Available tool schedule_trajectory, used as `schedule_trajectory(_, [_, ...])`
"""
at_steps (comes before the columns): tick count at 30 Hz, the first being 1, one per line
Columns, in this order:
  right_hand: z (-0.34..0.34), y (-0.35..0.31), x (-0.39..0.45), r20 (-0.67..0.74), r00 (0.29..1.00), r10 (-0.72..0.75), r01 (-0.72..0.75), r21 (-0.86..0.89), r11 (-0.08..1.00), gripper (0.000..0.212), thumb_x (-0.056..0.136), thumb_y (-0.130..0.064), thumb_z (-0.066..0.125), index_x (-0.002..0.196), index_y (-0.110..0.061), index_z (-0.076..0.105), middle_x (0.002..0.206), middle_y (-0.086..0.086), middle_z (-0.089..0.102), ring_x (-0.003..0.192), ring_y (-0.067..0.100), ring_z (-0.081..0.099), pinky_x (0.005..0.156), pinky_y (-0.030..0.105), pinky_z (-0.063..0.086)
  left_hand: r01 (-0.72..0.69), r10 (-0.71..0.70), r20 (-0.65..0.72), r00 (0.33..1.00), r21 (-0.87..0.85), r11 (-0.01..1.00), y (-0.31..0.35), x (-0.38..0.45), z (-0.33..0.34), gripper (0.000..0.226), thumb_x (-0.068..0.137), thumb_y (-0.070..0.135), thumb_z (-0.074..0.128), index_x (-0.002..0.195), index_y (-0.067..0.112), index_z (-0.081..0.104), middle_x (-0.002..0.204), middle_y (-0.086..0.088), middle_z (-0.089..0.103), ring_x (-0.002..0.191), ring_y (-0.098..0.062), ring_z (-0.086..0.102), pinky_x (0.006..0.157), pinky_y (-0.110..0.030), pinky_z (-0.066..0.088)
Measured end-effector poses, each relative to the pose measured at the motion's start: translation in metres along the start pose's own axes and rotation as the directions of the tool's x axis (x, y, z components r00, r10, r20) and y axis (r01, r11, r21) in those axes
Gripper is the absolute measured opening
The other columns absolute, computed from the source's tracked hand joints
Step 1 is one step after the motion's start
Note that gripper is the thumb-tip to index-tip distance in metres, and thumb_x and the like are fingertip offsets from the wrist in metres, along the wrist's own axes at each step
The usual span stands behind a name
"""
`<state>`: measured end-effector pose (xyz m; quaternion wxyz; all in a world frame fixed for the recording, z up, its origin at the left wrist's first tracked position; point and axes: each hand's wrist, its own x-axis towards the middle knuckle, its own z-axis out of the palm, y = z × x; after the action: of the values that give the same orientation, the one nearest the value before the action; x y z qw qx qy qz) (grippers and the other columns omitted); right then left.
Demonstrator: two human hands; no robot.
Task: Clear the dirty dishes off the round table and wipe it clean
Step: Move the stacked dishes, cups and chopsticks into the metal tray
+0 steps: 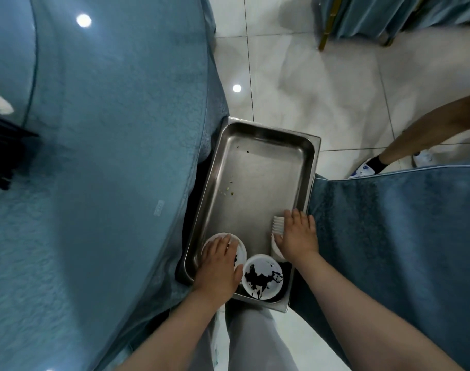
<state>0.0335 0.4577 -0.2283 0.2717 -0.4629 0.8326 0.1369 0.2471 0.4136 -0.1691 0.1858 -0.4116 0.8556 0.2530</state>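
A steel tray (258, 167) lies beside the blue-clothed round counter (95, 156), its long axis running away from the person, leaning slightly right. At its near end the left grip (219, 266) lies flat, fingers straight, on a sauce-stained white bowl (235, 246) beneath the palm. The right grip (298, 236) curls over a stack of white dishes (278, 226) lying on its side under the fingers. Between them sits another stained bowl (263, 277), untouched

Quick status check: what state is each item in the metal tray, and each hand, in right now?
Rectangular steel tray: mostly bare, few food crumbs.
Round white dish with dark sauce: upright, dirty, untouched.
White dish under left hand: in tray, sauce-stained.
Stack of white ribbed dishes: on its side.
Left hand: resting on dish.
Right hand: on stack.
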Motion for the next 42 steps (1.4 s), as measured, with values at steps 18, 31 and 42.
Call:
schedule_trajectory(18, [-0.18, -0.116, -0.138, -0.292, 0.925, -0.244, 0.312, 0.212, 0.926, 0.07, 0.093, -0.034, 0.051, 0.153, -0.016, 0.019, 0.155, 0.004, 0.025, 0.144, 0.019, 0.019, 0.122, 0.033, 0.012, -0.089, 0.018, -0.459, 0.888, -0.133, 0.987, -0.053, -0.093, -0.167, 0.052, 0.085, 0.039, 0.045, 0.132, 0.018, 0.054, 0.134, -0.003, 0.057, 0.126, -0.022, 0.05, 0.107, -0.04, 0.038])
schedule_trajectory(31, [-0.231, -0.341, -0.116, -0.327, 0.718, -0.615, 0.644, -0.025, 0.765, 0.069, 0.092, -0.04, 0.049, 0.149, -0.009, 0.026, 0.148, 0.012, 0.035, 0.139, 0.028, 0.029, 0.119, 0.035, 0.015, 0.374, -0.51, -0.456, 0.73, -0.358, 0.856, -0.253, -0.193, -0.189, 0.061, 0.092, 0.042, 0.037, 0.147, 0.017, 0.036, 0.155, -0.004, 0.033, 0.145, -0.024, 0.026, 0.117, -0.038, 0.022])
schedule_trajectory(42, [-0.255, -0.465, -0.084, -0.119, 0.86, -0.496, 0.47, -0.194, 0.861, 0.121, 0.078, -0.07, 0.06, 0.153, -0.004, -0.007, 0.158, 0.024, 0.013, 0.144, 0.037, 0.023, 0.119, 0.044, 0.023, 0.509, -0.579, -0.363, 0.73, -0.278, 0.815, -0.324, -0.229, -0.15, 0.08, 0.07, 0.033, 0.069, 0.143, 0.01, 0.045, 0.151, -0.008, 0.041, 0.137, -0.028, 0.041, 0.108, -0.043, 0.032])
